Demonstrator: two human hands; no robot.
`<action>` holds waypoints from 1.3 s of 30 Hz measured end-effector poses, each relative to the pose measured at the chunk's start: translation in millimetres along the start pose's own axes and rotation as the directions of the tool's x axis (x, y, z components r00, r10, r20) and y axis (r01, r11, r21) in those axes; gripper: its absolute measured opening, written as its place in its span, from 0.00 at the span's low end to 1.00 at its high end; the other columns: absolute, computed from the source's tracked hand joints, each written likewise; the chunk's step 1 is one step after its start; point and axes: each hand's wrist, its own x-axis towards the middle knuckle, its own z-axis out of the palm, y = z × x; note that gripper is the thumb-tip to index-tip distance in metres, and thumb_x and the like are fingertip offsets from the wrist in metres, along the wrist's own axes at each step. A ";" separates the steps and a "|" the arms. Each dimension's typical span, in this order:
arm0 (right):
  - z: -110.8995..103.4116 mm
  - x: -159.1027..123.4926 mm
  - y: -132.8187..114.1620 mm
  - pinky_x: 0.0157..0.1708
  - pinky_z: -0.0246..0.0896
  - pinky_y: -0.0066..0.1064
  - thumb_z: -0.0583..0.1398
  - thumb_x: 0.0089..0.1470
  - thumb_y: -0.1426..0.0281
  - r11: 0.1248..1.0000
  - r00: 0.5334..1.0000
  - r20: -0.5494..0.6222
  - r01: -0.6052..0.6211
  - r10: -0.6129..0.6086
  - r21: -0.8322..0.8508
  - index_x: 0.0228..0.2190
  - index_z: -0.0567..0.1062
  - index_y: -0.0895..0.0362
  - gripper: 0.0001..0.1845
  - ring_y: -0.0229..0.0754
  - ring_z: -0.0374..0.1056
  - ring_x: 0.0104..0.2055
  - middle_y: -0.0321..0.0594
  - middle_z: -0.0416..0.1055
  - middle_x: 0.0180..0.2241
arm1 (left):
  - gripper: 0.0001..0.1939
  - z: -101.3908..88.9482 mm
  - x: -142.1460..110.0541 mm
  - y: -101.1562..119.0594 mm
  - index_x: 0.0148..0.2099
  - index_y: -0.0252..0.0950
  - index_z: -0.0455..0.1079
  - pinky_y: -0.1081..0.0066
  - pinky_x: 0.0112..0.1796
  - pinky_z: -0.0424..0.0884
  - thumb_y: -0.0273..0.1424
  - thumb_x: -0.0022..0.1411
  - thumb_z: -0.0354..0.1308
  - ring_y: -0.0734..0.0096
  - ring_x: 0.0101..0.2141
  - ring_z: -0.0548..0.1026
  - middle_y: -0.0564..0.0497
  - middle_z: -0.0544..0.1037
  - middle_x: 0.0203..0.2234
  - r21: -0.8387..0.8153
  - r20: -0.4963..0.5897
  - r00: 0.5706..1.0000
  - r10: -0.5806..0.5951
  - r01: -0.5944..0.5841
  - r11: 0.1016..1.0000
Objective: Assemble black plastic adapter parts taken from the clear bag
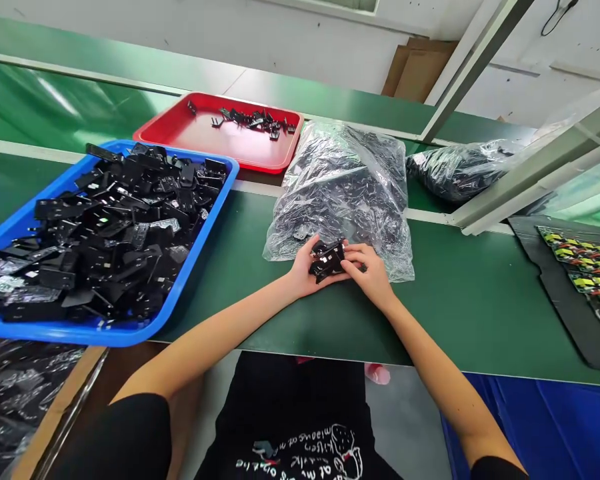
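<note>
Part (327,261), black and glossy, up in both hands over the green table (235,287), right at the near end of the clear bag (347,183)! Left hand (304,272) cradles it, right hand (371,272) pinches its right end, fingers drawn in close; looks light, stiff, maybe slick, its small prongs perhaps breakable, so the broad body seems the better hold. Bag crowds the far side, table edge runs nearer the body, and green surface stretches left to the blue tray (203,235), right to the black mat (545,267)
</note>
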 end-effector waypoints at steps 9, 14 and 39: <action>-0.9 0.9 3.5 0.40 0.65 0.36 0.62 0.50 0.59 0.959 0.989 -0.018 -0.139 0.148 0.246 0.25 0.79 0.53 0.12 0.42 0.69 0.38 0.40 0.73 0.40 | 0.28 5.0 -2.6 -4.2 0.57 0.29 0.65 0.49 0.51 0.70 0.45 0.67 0.44 0.56 0.40 0.79 0.41 0.81 0.39 -0.009 -0.086 0.995 0.051 -0.052 0.999; -4.5 3.1 6.1 0.43 0.65 0.33 0.62 0.49 0.58 0.898 0.968 -0.077 -0.188 0.237 0.398 0.24 0.77 0.55 0.13 0.41 0.69 0.41 0.39 0.73 0.39 | 0.29 2.5 -0.8 -3.7 0.56 0.28 0.65 0.52 0.48 0.72 0.47 0.67 0.43 0.51 0.43 0.79 0.38 0.80 0.38 -0.010 -0.045 0.999 0.031 -0.031 0.999; -11.2 9.1 8.9 0.34 0.66 0.29 0.66 0.43 0.54 0.790 0.919 -0.094 -0.274 0.383 0.548 0.25 0.76 0.56 0.17 0.36 0.65 0.32 0.37 0.73 0.31 | 0.28 3.9 -2.1 -7.4 0.51 0.31 0.69 0.50 0.51 0.70 0.48 0.67 0.42 0.51 0.48 0.76 0.39 0.79 0.42 -0.072 -0.047 0.994 0.099 -0.102 0.992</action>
